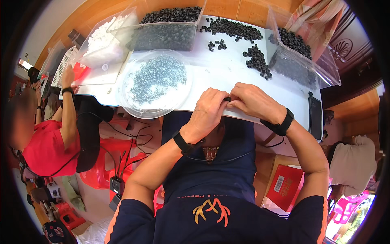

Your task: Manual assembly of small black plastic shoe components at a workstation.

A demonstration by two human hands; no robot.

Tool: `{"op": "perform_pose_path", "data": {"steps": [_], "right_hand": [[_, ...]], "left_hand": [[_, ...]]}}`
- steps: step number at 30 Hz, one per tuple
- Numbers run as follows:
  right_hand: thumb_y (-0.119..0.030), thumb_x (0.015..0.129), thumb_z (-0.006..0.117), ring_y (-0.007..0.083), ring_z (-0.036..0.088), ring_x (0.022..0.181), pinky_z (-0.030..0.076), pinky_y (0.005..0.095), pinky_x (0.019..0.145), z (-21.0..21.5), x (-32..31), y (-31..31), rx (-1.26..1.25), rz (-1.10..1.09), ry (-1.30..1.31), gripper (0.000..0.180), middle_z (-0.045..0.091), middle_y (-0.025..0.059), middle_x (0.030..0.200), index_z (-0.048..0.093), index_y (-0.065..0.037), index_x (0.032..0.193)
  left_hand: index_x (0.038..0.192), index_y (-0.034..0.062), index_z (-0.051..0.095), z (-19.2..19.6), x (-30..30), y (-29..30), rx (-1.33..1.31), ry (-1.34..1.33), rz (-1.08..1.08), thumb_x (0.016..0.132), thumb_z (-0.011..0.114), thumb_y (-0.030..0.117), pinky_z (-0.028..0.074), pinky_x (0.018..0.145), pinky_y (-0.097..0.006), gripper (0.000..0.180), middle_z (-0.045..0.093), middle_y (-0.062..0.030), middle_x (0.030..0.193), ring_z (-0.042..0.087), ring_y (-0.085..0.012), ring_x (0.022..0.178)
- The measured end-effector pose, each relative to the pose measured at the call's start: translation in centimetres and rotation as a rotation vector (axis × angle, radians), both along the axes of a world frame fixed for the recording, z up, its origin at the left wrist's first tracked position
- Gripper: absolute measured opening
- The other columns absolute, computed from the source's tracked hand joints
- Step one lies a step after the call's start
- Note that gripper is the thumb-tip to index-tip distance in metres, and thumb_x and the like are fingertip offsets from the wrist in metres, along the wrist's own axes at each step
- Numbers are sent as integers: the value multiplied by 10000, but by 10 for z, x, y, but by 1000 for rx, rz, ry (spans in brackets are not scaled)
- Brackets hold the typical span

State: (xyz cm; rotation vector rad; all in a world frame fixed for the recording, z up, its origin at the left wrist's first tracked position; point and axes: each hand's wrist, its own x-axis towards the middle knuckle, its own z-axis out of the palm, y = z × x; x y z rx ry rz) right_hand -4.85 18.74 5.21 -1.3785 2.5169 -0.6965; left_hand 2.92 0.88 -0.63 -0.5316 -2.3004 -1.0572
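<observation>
Above the table's front edge, my left hand (208, 106) and my right hand (256, 100) meet, fingertips pinched on a small black cylindrical part (227, 99). The fingers cover much of it. To the left of my left hand is a round clear tub (129, 109) holding many tiny shiny pieces (159, 76), too small to name. Beyond my right hand lies a loose cluster of short black rings (258, 62). A larger spread of the same rings (235, 29) lies farther back, with a few strays (217, 44) in front of it.
Clear bins of black rings stand at the back left (162, 38) and right (293, 67). A bin of white parts (101, 38) is farther left. A black phone (315, 116) lies at the right edge. A co-worker in red (50, 148) sits left, near cables (136, 134).
</observation>
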Motion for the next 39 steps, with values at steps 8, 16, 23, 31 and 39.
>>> {"op": "perform_pose_path", "data": {"steps": [8, 16, 23, 31, 39], "right_hand": [[-236, 837, 693, 390, 603, 821, 473, 440, 731, 1, -20, 4, 156, 104, 37, 270, 632, 195, 838, 634, 28, 851], [-281, 830, 715, 391, 618, 795, 478, 437, 710, 15, -25, 0, 267, 120, -52, 318, 643, 202, 827, 647, 29, 844], [-230, 850, 688, 396, 620, 775, 483, 459, 698, 14, -30, 2, 272, 220, 34, 260, 630, 195, 767, 644, 23, 811], [-162, 836, 636, 387, 652, 697, 517, 455, 633, 8, -25, -5, 304, 256, 190, 191, 649, 194, 713, 649, -11, 720], [-88, 785, 606, 357, 651, 680, 512, 439, 620, 24, -18, -26, 521, 323, 312, 84, 646, 177, 760, 623, -5, 786]], "left_hand": [[998, 15, 649, -1, -8, 6, -76, 94, -57, 800, 643, -46, 492, 715, -380, 207, 620, -116, 892, 588, -296, 813], [957, 14, 638, -7, -8, 7, -37, 98, -59, 765, 650, -32, 473, 740, -377, 198, 591, -92, 863, 566, -278, 811], [962, 9, 649, -6, -8, 8, -44, 159, -30, 766, 659, -48, 496, 714, -369, 204, 639, -97, 886, 601, -277, 780], [990, 4, 656, -2, 0, 4, -39, 117, -64, 742, 628, -67, 519, 730, -368, 259, 657, -106, 934, 635, -277, 842], [971, 7, 652, -1, 2, -1, -21, 81, -44, 723, 615, -82, 527, 704, -353, 266, 642, -105, 929, 627, -272, 843]]}}
